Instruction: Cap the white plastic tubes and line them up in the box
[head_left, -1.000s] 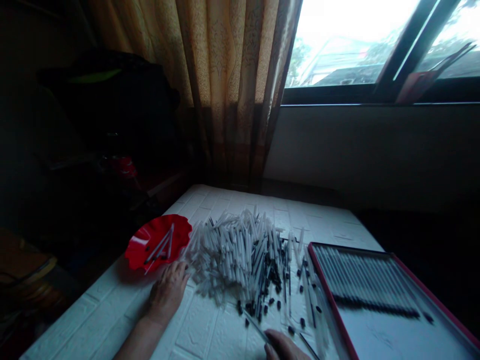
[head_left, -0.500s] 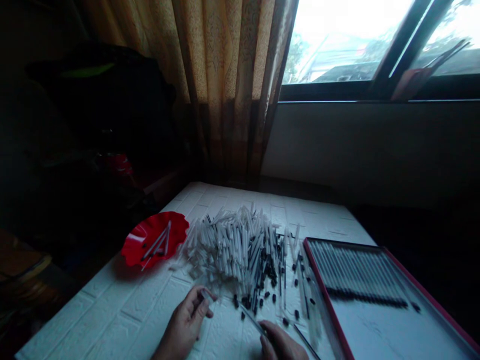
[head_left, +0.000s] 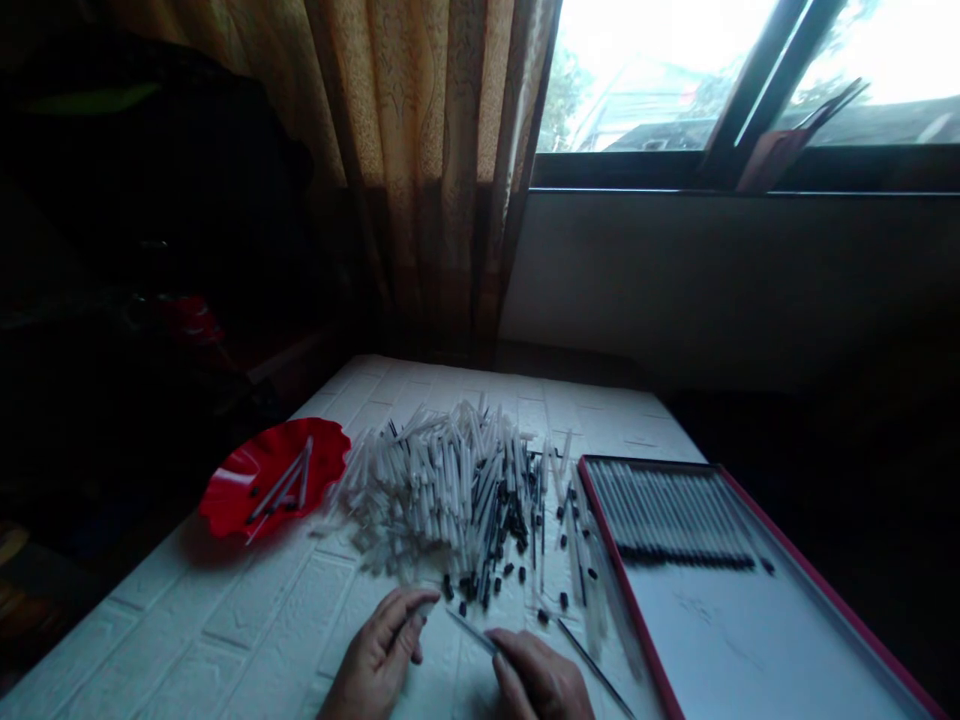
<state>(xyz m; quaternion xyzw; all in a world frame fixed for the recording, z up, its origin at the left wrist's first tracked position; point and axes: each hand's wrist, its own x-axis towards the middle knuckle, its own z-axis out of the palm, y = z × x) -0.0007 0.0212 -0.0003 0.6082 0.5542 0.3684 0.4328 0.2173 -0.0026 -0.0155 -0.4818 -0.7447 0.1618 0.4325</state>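
Note:
My left hand (head_left: 379,650) is closed, thumb against fingers, on a small clear plastic piece (head_left: 427,606) that looks like a pen cap. Thumb and fingers of my right hand (head_left: 544,675) pinch a slim grey pen (head_left: 472,632), its narrow end pointing up and left toward that piece. A small gap separates the two parts. Just beyond both hands lies a heap of clear pen barrels (head_left: 442,480), with dark refills mixed in on its right side. Small black plugs (head_left: 523,574) are scattered near my right hand, beside a loose dark refill (head_left: 596,668).
A shallow red tray-box (head_left: 634,635) on the right holds a row of pens (head_left: 675,510) with black ends. At the left, a red wavy-rimmed bowl (head_left: 225,490) contains a few pen parts. The white brick-patterned table (head_left: 255,620) stands before a curtain (head_left: 427,150) and window.
The view has turned slightly right, so everything sits farther left. My hands have come a little closer together, bringing the pen's tip nearer the clear piece.

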